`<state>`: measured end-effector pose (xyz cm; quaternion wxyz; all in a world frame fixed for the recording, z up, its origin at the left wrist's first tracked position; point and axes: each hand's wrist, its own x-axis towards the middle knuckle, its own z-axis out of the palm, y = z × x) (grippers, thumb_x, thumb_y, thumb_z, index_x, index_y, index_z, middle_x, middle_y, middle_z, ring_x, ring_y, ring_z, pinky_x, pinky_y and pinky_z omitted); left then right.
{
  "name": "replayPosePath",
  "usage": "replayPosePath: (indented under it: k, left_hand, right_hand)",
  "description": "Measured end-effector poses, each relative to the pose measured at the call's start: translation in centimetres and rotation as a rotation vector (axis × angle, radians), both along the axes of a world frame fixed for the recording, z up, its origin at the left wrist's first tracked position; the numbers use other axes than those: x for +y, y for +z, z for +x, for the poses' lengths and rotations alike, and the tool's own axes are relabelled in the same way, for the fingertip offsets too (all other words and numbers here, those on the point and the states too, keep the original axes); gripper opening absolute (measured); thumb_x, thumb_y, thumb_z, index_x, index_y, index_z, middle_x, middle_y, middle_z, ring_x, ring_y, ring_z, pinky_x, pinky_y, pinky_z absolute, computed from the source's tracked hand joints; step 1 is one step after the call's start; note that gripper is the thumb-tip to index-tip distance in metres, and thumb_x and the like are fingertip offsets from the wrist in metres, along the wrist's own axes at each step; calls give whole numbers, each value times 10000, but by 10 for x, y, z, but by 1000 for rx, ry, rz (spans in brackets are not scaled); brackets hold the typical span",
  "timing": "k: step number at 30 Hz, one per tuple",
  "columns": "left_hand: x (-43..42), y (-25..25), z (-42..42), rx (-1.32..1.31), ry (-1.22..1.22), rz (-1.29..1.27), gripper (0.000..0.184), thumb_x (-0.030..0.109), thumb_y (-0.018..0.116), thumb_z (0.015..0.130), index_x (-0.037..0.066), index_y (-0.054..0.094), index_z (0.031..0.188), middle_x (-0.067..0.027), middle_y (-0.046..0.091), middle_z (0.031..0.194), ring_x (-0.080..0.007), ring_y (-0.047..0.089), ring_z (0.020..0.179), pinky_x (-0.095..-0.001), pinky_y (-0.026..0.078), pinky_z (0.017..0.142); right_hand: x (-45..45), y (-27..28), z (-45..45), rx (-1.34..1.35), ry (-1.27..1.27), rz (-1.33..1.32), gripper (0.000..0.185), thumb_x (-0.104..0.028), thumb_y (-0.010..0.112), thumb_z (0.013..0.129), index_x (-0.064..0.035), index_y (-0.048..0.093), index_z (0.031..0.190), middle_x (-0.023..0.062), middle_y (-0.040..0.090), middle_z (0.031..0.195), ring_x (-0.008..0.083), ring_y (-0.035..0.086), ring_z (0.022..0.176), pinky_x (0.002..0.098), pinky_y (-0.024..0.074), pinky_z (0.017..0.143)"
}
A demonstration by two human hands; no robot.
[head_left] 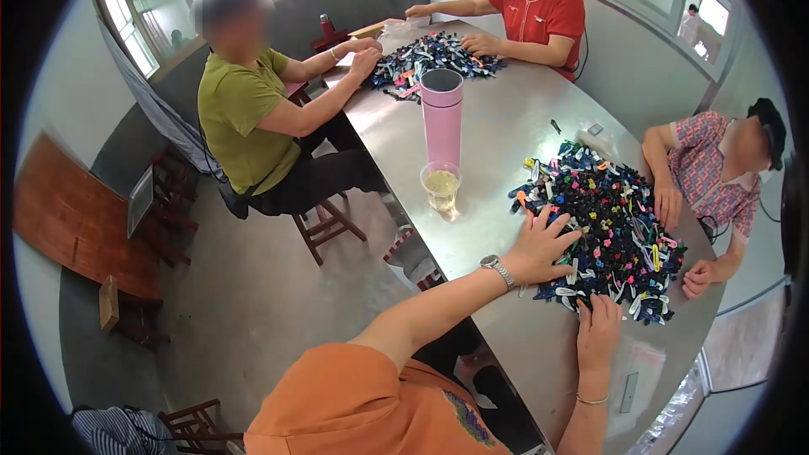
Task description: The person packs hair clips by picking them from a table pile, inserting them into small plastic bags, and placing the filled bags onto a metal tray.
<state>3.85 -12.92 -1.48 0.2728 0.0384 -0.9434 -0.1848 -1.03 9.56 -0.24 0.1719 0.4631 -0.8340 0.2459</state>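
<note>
A large pile of small hair clips [607, 227], mostly black and dark blue with white, pink and yellow ones among them, lies on the metal table. My left hand [543, 251], with a watch on the wrist, rests open at the pile's left edge, its fingers spread over the clips. At the near edge of the pile is my right hand [598, 335], with a bracelet on the wrist. Its fingers are bent together at the clips; whatever is between the fingertips is too small to make out.
A pink tumbler [442, 122] and a clear cup of pale liquid [441, 188] stand left of the pile. Across from me a co-worker's hands [687, 236] are beside the same pile. Two more people sit around a second clip pile [434, 59] at the far end.
</note>
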Motion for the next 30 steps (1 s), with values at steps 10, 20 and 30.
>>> replayPosePath:
  k: [10, 20, 30]
  left_hand:
    - [-2, -5, -3, 55, -17, 42, 556, 295, 668, 699, 164, 548, 1225, -148, 427, 1345, -454, 290, 1285, -587, 259, 1012]
    - [-3, -11, -6, 92, -15, 66, 477, 168, 648, 703, 145, 576, 1173, -133, 459, 1308, -431, 313, 1278, -571, 283, 1000]
    - [-5, -13, -8, 143, -6, 197, 385, 124, 660, 740, 127, 600, 1121, -111, 510, 1246, -383, 362, 1262, -515, 293, 1021]
  right_hand:
    - [1, -2, 2, 13, 21, -82, 155, -69, 657, 805, 10, 623, 934, 130, 580, 947, 301, 551, 882, 397, 459, 764]
    - [2, 1, 3, -5, 80, -101, 114, -31, 651, 779, 8, 615, 880, 125, 590, 909, 304, 561, 845, 392, 464, 731]
    - [3, -1, 2, -35, 66, -110, 116, -22, 616, 788, 13, 616, 899, 141, 603, 924, 316, 566, 853, 397, 467, 751]
